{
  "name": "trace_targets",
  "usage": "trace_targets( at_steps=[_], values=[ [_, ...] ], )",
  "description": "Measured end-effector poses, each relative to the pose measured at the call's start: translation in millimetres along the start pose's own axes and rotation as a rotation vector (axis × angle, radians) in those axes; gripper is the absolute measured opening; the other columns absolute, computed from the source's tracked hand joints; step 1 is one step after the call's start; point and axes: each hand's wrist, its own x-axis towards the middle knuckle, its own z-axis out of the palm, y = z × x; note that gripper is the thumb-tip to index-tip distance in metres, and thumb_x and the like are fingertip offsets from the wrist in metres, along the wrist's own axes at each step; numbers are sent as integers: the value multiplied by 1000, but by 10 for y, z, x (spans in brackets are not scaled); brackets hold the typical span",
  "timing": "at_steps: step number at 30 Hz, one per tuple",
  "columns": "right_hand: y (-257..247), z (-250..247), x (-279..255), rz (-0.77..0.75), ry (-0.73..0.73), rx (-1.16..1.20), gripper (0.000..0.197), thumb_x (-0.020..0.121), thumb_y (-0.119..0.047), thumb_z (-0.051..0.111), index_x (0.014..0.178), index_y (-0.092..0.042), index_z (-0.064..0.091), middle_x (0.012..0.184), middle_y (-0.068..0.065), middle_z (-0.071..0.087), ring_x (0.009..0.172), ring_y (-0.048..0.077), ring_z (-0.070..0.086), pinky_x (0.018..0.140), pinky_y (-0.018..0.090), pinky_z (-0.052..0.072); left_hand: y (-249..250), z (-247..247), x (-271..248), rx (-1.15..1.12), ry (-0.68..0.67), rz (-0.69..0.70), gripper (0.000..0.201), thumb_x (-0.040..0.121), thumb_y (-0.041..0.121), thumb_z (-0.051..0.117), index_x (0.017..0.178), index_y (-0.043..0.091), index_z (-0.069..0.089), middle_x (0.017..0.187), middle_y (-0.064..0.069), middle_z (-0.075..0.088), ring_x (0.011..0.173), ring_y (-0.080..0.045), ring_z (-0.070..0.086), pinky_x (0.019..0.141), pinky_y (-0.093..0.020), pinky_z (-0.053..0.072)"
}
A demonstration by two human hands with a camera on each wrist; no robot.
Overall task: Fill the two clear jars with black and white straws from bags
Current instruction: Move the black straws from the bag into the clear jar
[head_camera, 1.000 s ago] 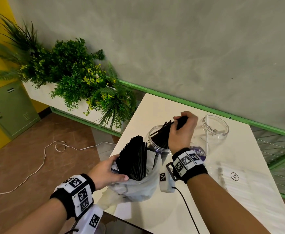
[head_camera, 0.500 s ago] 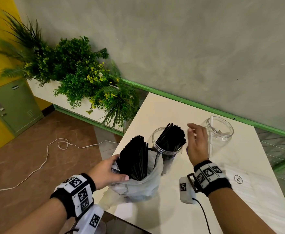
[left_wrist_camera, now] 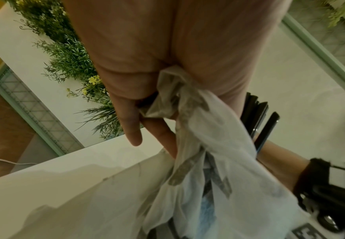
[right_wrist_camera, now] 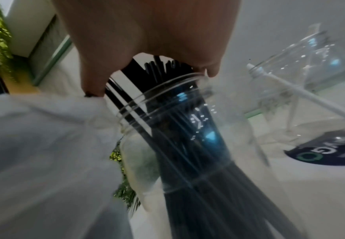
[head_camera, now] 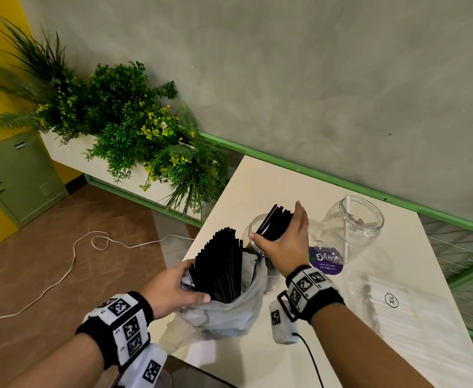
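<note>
A clear jar (head_camera: 255, 242) packed with black straws (head_camera: 276, 222) stands mid-table. My right hand (head_camera: 283, 236) lies against that bundle from the right, fingers straight, thumb at the jar's rim. The right wrist view shows the same jar (right_wrist_camera: 187, 116), with black straws (right_wrist_camera: 187, 169) fanned inside it. My left hand (head_camera: 173, 289) grips the mouth of a thin plastic bag (head_camera: 229, 312) with more black straws (head_camera: 221, 264) standing in it; its fingers bunch the plastic (left_wrist_camera: 179, 103). A second clear jar (head_camera: 353, 222) at the back right holds one white straw (head_camera: 346, 228).
A flat pack of white straws (head_camera: 414, 312) marked XL lies on the table's (head_camera: 271, 186) right side. A purple round label (head_camera: 326, 260) sits by the second jar. Left of the table are a planter with greenery (head_camera: 134, 130), a white cable (head_camera: 70, 264) on the floor and a green cabinet (head_camera: 20, 177).
My right hand let go of the black straws in the jar, drew back to the right, then returned flat against the bundle. The left hand kept hold of the bag.
</note>
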Motion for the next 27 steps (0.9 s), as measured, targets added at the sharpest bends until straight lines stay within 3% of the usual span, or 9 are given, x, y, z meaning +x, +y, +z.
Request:
trace_targets(
  at_steps=[5, 8, 11, 14, 16, 20, 23, 25, 27],
  values=[
    [-86, 129, 162, 36, 67, -17, 99, 74, -25, 73, 151, -18, 11, 155, 13, 17, 141, 32, 22, 114, 43, 25, -39, -2, 8, 27, -3, -23, 121, 37, 83, 70, 139, 26, 39, 124, 16, 59, 113, -3, 55, 100, -27, 44],
    [-24, 149, 234, 14, 67, 22, 73, 83, -2, 59, 148, -12, 26, 143, 16, 39, 129, 36, 37, 109, 40, 30, -37, -13, 7, 45, 3, -35, 127, 35, 84, 69, 142, 23, 36, 128, 12, 57, 116, -5, 54, 103, -31, 43],
    [51, 79, 316, -22, 71, 77, 56, 88, 6, 49, 141, -10, 40, 127, 12, 57, 117, 33, 48, 103, 36, 36, -13, -21, 11, 51, 6, -37, 122, 42, 75, 73, 144, 20, 34, 129, 10, 56, 117, -7, 53, 103, -28, 41],
    [73, -64, 440, -26, 29, 185, 44, 91, 4, 49, 131, -14, 53, 115, 3, 65, 109, 20, 57, 104, 33, 42, 6, -34, 11, 49, 10, -34, 115, 49, 69, 76, 144, 18, 33, 129, 9, 56, 116, -8, 53, 101, -24, 41],
    [73, -169, 578, -73, -21, 239, 40, 91, 3, 53, 126, -16, 57, 112, -1, 65, 104, 14, 59, 103, 31, 44, 17, -48, 2, 53, 1, -30, 127, 38, 82, 69, 142, 19, 35, 126, 11, 56, 115, -7, 53, 98, -21, 40],
    [133, -314, 863, -223, -67, 60, 46, 85, -9, 68, 129, -15, 54, 121, 6, 59, 111, 20, 54, 98, 27, 40, 18, -66, 8, 57, 0, -9, 132, 32, 90, 62, 141, 19, 38, 125, 13, 57, 114, -4, 53, 98, -21, 40],
    [264, -319, 917, -278, -134, -172, 46, 88, -23, 68, 130, -13, 53, 129, 11, 51, 122, 30, 42, 102, 31, 31, 6, -73, 19, 64, 3, -13, 127, 35, 86, 66, 141, 20, 39, 125, 13, 58, 114, -5, 54, 99, -24, 42],
    [312, -353, 873, -306, -79, -164, 40, 93, -30, 60, 128, -11, 55, 128, 12, 51, 121, 32, 42, 102, 30, 30, 7, -74, 23, 60, -1, -11, 123, 37, 84, 67, 140, 22, 40, 123, 15, 59, 113, -4, 55, 100, -26, 43],
    [322, -422, 751, -336, 98, -73, 40, 97, -37, 47, 123, -9, 57, 123, 12, 53, 117, 31, 45, 100, 25, 29, 2, -75, 30, 51, -4, -6, 123, 36, 86, 66, 139, 24, 41, 121, 17, 60, 111, -2, 56, 99, -26, 44]
  ],
)
